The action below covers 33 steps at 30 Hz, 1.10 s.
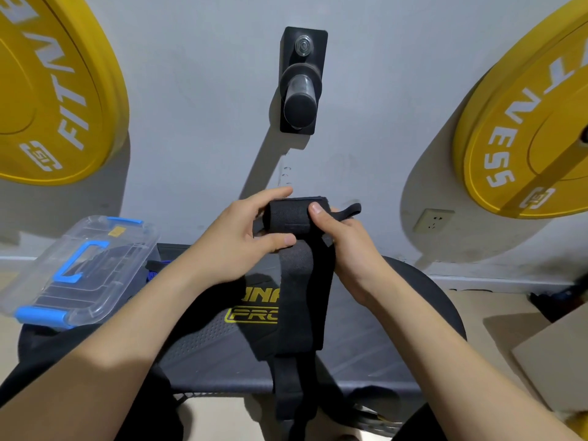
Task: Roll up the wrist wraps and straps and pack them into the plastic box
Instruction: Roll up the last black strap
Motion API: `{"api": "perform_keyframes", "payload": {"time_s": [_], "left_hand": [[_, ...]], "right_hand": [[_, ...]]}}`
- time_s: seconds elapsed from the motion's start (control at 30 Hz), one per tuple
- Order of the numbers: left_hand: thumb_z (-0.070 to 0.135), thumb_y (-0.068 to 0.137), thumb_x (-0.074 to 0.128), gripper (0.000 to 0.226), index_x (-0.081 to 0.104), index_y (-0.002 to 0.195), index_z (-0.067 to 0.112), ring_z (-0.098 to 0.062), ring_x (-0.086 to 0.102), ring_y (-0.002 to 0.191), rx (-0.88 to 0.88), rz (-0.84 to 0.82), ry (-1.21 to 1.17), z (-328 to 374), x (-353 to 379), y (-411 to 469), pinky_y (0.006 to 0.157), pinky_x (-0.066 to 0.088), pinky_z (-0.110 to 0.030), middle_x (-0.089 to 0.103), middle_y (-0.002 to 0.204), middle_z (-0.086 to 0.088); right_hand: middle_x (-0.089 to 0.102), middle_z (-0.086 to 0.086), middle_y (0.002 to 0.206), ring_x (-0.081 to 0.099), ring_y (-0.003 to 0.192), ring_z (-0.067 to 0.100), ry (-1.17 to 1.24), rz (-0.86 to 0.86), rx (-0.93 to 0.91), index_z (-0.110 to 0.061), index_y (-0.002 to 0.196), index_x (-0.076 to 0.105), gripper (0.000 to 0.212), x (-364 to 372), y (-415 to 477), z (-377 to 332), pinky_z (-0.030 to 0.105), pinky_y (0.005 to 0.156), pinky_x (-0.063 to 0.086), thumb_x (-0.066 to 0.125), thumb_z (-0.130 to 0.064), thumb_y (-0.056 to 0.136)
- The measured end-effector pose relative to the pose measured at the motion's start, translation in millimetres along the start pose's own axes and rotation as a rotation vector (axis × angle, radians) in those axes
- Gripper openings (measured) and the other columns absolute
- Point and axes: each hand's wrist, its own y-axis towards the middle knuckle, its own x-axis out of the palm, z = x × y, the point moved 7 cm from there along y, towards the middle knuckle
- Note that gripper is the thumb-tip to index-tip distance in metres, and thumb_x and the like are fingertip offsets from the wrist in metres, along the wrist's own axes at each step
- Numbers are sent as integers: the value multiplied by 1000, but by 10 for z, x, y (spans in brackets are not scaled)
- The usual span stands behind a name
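Yellow weight plate (57, 90) upper left of frame, white lettering reads "FIT". Second yellow plate (521, 128) upper right, reads "NESS". Both hang on a grey wall (191, 74). Black wall peg (302, 87) top centre, between the plates. White wall socket (433, 220) right of centre, low on the wall.

Dark grey bench (216, 351) lower centre, perforated surface, yellow print "PRO"; the line above it is partly covered and unreadable. Tan floor with a cardboard sheet (553, 354) at lower right.

Black wrist wrap (294, 218) at frame centre, held up above the bench. Its upper end is wound into a roll, and the loose tail hangs straight down over the bench front. A thin loop sticks out at the roll's right side.

Left hand (241, 230) grips the roll's left end, fingers (280, 241) curled round it. Right hand (343, 240) grips the right end, thumb on top.

Clear plastic box (79, 272) at middle left, on the bench's left end, tilted, lid on, blue handle and blue clips.
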Motion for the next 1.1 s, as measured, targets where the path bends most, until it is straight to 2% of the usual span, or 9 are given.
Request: {"api": "perform_keyframes", "payload": {"time_s": [0.17, 0.37, 0.43, 0.6, 0.7, 0.8, 0.87, 0.97, 1.1], "left_hand": [[28, 103, 71, 37, 70, 140, 22, -29, 67, 133, -61, -175, -440, -14, 44, -21, 106, 58, -42, 70, 144, -5], [79, 95, 54, 60, 76, 129, 35, -31, 79, 109, -282, -174, -442, -64, 122, -84, 80, 67, -40, 77, 131, -2], [72, 100, 50, 53, 76, 127, 34, -29, 79, 104, -269, -169, -397, -45, 152, -95, 73, 67, -37, 78, 128, 0], [37, 109, 53, 39, 65, 135, 11, -27, 74, 119, -200, -146, -454, -29, 169, -99, 97, 63, -47, 78, 124, -6], [28, 112, 52, 27, 58, 137, 20, -15, 75, 112, -206, -123, -313, -47, 169, -118, 89, 63, -35, 76, 117, 1], [33, 110, 54, 31, 51, 141, 32, -21, 71, 99, -198, -70, -55, -63, 103, -97, 95, 62, -48, 69, 111, 1], [43, 98, 55, 47, 48, 144, 34, -26, 70, 108, -145, -12, -11, -12, 58, -84, 103, 56, -52, 69, 121, -1], [47, 96, 68, 49, 54, 141, 35, -12, 70, 119, -58, 15, -128, 68, 55, -93, 105, 56, -41, 72, 126, 10], [12, 105, 68, 49, 56, 148, 31, -10, 66, 126, 57, 52, -56, 116, -38, -52, 110, 53, -33, 71, 134, 10]], "right_hand": [[77, 17, 126, 73, 122, 31, 3, -25, -5, -5, 130, 73, 44, -11, 28, -32, 44, 108, 54, 49, -38, 113], [74, 18, 131, 70, 126, 32, -95, -75, -104, -1, 136, 66, 38, 28, -5, -75, 41, 106, 56, 47, -27, 115], [75, 16, 129, 72, 123, 30, -171, -62, -118, -1, 135, 65, 37, 14, -13, -80, 37, 102, 57, 47, -27, 115], [69, 8, 141, 65, 133, 25, -261, 2, -47, -10, 147, 52, 49, -37, 15, 11, 50, 119, 47, 46, -45, 113], [67, -2, 143, 62, 136, 17, -296, 2, 44, -22, 148, 51, 57, -54, 32, 109, 49, 120, 44, 46, -61, 108], [72, -11, 137, 66, 131, 10, -298, -56, 56, -33, 143, 60, 52, 17, 32, 122, 46, 118, 46, 44, -64, 104], [72, -11, 137, 66, 131, 10, -281, -61, 23, -33, 144, 60, 50, 49, 30, 94, 45, 117, 48, 44, -62, 105], [77, -2, 130, 72, 124, 16, -250, -30, -65, -25, 137, 65, 41, 58, 26, -19, 44, 109, 54, 47, -50, 110], [81, 10, 116, 78, 111, 29, -190, 11, -9, -20, 136, 64, 31, 41, 6, 10, 52, 103, 59, 61, -34, 109]]}}
